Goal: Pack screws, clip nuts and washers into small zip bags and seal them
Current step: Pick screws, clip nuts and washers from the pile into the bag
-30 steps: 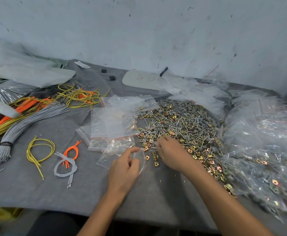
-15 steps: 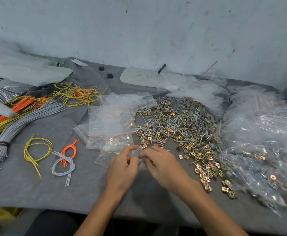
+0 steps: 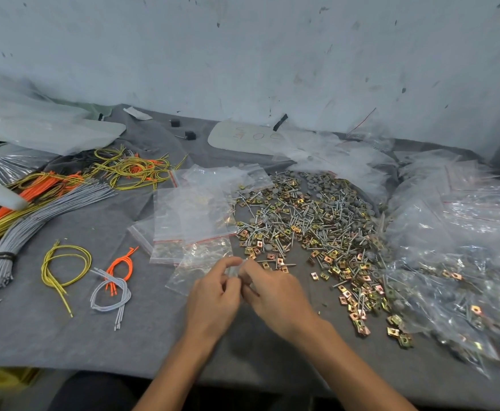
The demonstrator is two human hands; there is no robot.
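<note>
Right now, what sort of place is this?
Likely a workshop packing bench. A heap of silver screws, gold clip nuts and grey washers lies on the grey felt-covered table, beside a stack of empty clear zip bags, with filled bags piled at right.

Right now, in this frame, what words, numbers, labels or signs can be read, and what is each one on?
"00": red handwriting on the pale board at the back by the wall, seemingly upside down; the marks beside and above it are too faint to read.
Zip bags: a red strip only, no readable print.
No other text is visible.
</note>
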